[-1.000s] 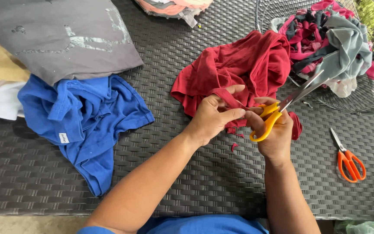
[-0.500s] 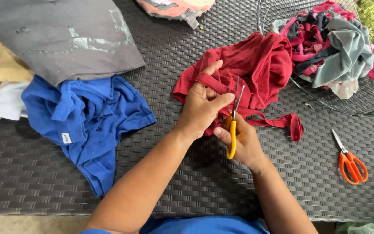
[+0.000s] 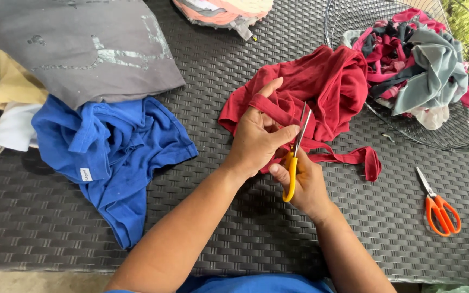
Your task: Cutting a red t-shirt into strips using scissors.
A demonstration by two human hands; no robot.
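A crumpled dark red garment [image 3: 321, 87] lies in the middle of the dark woven table [image 3: 39, 217]. My left hand [image 3: 256, 135] grips a strip of the red cloth, with the strip running over its fingers. My right hand [image 3: 305, 182] holds yellow-handled scissors [image 3: 295, 157]; the blades point up and away, against the red cloth beside my left thumb. A cut red strip [image 3: 354, 157] trails to the right of my hands.
A blue shirt [image 3: 109, 146] lies at the left, under a grey garment [image 3: 82, 49], with pale cloths at the far left. A wire basket [image 3: 354, 16] at the upper right holds several cloth scraps. Orange-handled scissors [image 3: 438, 203] lie at the right.
The yellow scissors swung from pointing up-right toward the basket to pointing nearly straight up at the cloth in my left hand. My left hand has taken a fresh hold on the red strip.
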